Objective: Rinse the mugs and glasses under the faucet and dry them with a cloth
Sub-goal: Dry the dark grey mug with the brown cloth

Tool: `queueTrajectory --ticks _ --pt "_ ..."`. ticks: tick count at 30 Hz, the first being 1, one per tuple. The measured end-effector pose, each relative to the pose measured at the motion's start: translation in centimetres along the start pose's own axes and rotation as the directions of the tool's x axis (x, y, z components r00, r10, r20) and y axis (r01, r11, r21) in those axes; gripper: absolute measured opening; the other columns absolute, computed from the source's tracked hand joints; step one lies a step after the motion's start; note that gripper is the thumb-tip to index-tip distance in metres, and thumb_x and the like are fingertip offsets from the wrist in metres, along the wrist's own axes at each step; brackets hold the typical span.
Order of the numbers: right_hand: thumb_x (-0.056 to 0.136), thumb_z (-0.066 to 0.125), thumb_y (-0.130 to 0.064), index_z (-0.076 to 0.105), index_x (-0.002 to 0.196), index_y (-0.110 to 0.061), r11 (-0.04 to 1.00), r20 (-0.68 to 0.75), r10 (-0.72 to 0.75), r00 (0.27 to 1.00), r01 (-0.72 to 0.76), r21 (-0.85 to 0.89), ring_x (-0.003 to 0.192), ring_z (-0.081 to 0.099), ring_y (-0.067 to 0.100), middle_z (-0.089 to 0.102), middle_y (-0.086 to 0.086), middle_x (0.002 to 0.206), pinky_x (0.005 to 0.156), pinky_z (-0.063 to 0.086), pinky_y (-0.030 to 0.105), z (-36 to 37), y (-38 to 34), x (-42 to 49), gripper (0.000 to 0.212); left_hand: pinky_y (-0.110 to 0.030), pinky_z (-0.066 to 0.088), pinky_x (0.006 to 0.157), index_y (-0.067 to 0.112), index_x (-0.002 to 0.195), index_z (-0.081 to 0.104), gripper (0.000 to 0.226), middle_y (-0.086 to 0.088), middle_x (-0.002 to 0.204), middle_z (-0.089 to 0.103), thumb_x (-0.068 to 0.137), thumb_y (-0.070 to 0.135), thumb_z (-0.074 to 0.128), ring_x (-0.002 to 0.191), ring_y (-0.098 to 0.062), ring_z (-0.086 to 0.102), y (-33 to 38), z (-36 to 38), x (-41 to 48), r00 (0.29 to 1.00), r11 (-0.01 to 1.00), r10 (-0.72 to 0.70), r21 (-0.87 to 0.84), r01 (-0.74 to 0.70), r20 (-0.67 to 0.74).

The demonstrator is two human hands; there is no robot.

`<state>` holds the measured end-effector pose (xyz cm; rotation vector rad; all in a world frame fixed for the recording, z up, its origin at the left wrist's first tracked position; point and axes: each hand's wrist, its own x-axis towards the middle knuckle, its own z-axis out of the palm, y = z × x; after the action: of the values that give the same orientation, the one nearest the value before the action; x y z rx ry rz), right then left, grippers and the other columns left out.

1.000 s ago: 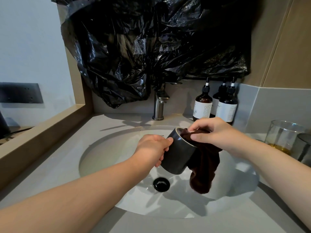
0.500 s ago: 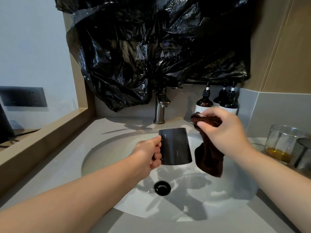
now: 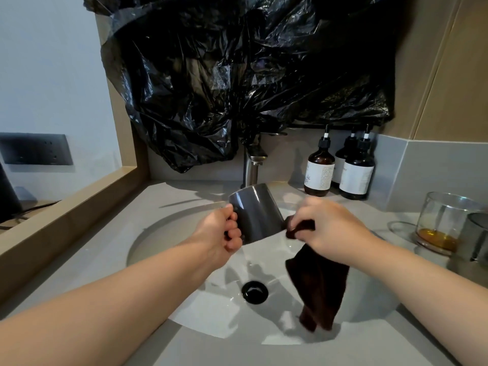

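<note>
A dark grey mug (image 3: pixel 257 213) is held upside down above the white sink (image 3: pixel 184 310), its base tilted up toward the faucet (image 3: pixel 252 167). My left hand (image 3: pixel 223 232) grips its handle. My right hand (image 3: pixel 330 228) is closed on a dark brown cloth (image 3: pixel 319 286) and presses one end of it against the mug's lower right side. The rest of the cloth hangs down into the basin. No water runs from the faucet.
A clear glass (image 3: pixel 443 220) holding a little amber liquid stands on the counter at the right, with a grey mug (image 3: pixel 476 236) beside it at the frame edge. Three pump bottles (image 3: pixel 343 170) stand behind the basin. A black plastic sheet (image 3: pixel 237 75) hangs over the faucet. The drain (image 3: pixel 254 291) is open.
The mug was turned from tilted on its side to upside down. My right hand pulled the cloth out of the mug's mouth and now holds it against the outer wall, lower down.
</note>
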<state>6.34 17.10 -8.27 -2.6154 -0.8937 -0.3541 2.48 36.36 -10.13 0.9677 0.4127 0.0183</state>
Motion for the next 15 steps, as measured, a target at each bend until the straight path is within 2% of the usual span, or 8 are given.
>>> queueTrajectory --ticks 2,4,7,9,12,15 --pt "0.084 0.067 -0.022 0.067 0.092 -0.031 0.981 -0.078 0.189 0.979 -0.192 -0.036 0.104 0.052 0.017 0.049 -0.014 0.104 0.085 0.041 0.029 -0.7 1.4 0.4 0.012 -0.015 0.012 0.028 0.016 0.063 0.039 0.041 0.008 0.038 0.027 0.103 0.028 0.039 0.028 -0.006 0.022 0.3 -0.1 0.0 1.000 0.999 -0.014 -0.043 0.014 0.009" --pt "0.081 0.069 -0.024 0.059 0.090 -0.034 0.964 -0.059 0.267 0.962 -0.267 -0.001 0.103 0.052 0.017 0.052 -0.010 0.104 0.084 0.041 0.028 -0.9 2.2 0.6 0.017 -0.016 0.012 0.030 0.016 0.064 0.039 0.041 0.007 0.038 0.026 0.102 0.028 0.039 0.029 -0.006 0.022 0.4 0.0 -0.2 0.999 0.998 -0.028 -0.057 0.029 0.021" --pt "0.075 0.071 -0.044 0.053 0.093 -0.037 0.961 0.080 0.276 0.958 -0.272 -0.049 0.098 0.053 0.014 0.055 -0.013 0.099 0.080 0.045 0.029 -0.5 1.2 0.4 0.027 -0.016 0.013 0.031 0.015 0.065 0.042 0.039 0.007 0.041 0.026 0.102 0.027 0.041 0.031 -0.007 0.022 0.2 0.4 -0.8 0.997 0.996 -0.063 -0.060 0.066 0.054" --pt "0.073 0.068 -0.053 0.054 0.095 -0.035 0.963 0.070 0.260 0.963 -0.254 -0.085 0.094 0.053 0.015 0.057 -0.014 0.098 0.077 0.047 0.031 0.0 0.3 0.2 0.032 -0.015 0.013 0.032 0.014 0.065 0.043 0.038 0.006 0.043 0.025 0.101 0.027 0.044 0.032 -0.007 0.023 0.0 0.6 -1.0 0.992 0.994 -0.096 -0.050 0.100 0.080" --pt "0.084 0.057 -0.038 0.050 0.087 -0.022 0.950 -0.024 0.195 0.981 -0.195 -0.246 0.096 0.055 0.023 0.059 -0.004 0.103 0.067 0.036 0.030 -0.1 -0.5 0.0 0.018 -0.014 0.018 0.029 0.013 0.064 0.044 0.039 0.006 0.044 0.026 0.100 0.027 0.045 0.032 -0.008 0.025 -0.1 0.7 -1.1 0.978 0.985 -0.164 -0.029 0.170 0.129" --pt "0.086 0.053 -0.028 0.049 0.089 -0.022 0.919 -0.068 0.168 0.984 -0.181 -0.349 0.100 0.056 0.027 0.059 0.000 0.106 0.067 0.030 0.028 -0.5 -0.8 -0.1 0.007 -0.013 0.033 0.030 0.009 0.066 0.047 0.037 0.003 0.045 0.032 0.098 0.027 0.049 0.031 -0.008 0.032 -0.2 0.9 -1.3 0.961 0.969 -0.224 -0.073 0.238 0.160"
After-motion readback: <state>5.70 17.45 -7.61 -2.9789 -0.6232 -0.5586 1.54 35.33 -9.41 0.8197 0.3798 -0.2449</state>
